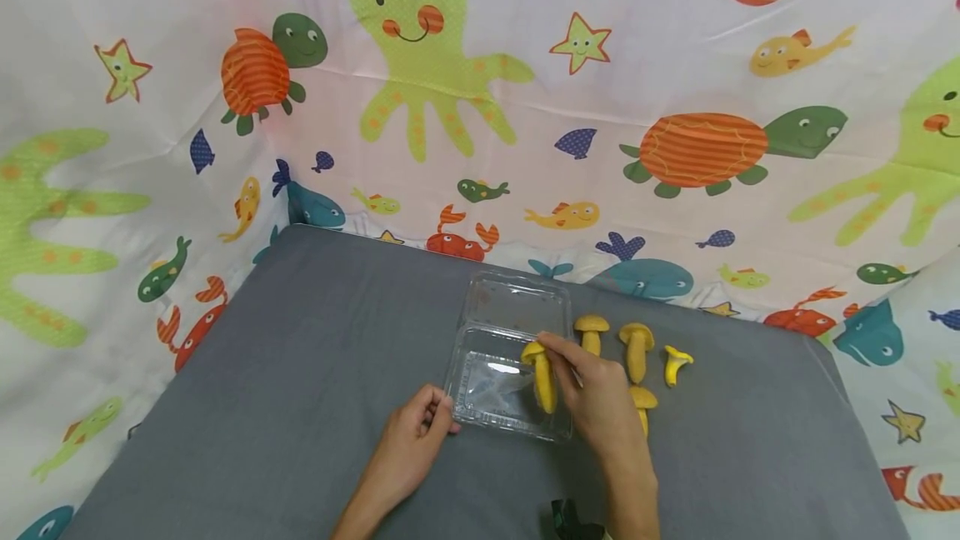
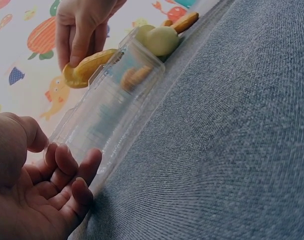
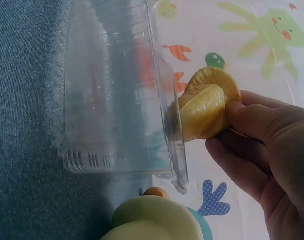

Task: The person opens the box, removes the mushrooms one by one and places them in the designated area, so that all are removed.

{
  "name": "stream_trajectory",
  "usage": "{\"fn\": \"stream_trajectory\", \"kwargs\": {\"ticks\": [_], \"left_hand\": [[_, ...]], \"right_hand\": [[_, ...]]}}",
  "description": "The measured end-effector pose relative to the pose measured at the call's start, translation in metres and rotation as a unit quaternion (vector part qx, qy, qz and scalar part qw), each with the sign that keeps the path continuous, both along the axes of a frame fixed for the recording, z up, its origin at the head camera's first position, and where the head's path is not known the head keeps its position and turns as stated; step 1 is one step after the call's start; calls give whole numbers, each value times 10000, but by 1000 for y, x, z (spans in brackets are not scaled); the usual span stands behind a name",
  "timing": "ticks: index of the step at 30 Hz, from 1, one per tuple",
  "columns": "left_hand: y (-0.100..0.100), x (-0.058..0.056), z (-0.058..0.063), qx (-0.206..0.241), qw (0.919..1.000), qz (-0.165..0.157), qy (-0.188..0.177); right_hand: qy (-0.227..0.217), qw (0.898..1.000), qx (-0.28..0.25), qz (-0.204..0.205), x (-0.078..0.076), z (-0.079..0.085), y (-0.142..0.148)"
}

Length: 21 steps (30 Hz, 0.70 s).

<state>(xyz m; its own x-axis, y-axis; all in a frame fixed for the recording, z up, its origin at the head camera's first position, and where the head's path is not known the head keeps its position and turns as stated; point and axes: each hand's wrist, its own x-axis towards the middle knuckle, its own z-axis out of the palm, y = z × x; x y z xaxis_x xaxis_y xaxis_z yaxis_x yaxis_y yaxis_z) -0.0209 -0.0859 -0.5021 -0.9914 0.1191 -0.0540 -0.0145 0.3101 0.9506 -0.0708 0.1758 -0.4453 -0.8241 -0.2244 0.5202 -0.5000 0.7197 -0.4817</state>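
A yellow toy mushroom [image 1: 545, 382] hangs over the near half of a clear plastic clamshell box [image 1: 480, 418], its stem pointing down. My right hand [image 1: 603, 402] pinches it by the cap between thumb and fingers. In the right wrist view the mushroom [image 3: 204, 107] is at the box's open rim [image 3: 174, 135]. My left hand [image 1: 412, 440] holds the box's near left corner between thumb and index finger, and its other fingers [image 2: 82, 192] curl loosely below. The lid [image 1: 517, 302] lies folded back, away from me.
Several mushrooms stay on the grey cloth right of the box: one by the lid [image 1: 592, 332], a thick-stemmed one [image 1: 637, 357], a small bright yellow one [image 1: 677, 365] and one partly behind the right hand [image 1: 643, 398]. A printed sea-animal curtain [image 1: 480, 107] rises behind the table.
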Motion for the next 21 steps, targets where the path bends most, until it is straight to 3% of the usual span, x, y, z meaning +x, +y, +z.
{"fn": "stream_trajectory", "kwargs": {"ticks": [8,21], "left_hand": [[0,-1,0,-61,9999,-23,-92],[-1,-1,0,-86,9999,-2,-106]], "right_hand": [[-35,9996,12,-269,1,1,5],[19,9992,-168,-355,5,1,10]]}}
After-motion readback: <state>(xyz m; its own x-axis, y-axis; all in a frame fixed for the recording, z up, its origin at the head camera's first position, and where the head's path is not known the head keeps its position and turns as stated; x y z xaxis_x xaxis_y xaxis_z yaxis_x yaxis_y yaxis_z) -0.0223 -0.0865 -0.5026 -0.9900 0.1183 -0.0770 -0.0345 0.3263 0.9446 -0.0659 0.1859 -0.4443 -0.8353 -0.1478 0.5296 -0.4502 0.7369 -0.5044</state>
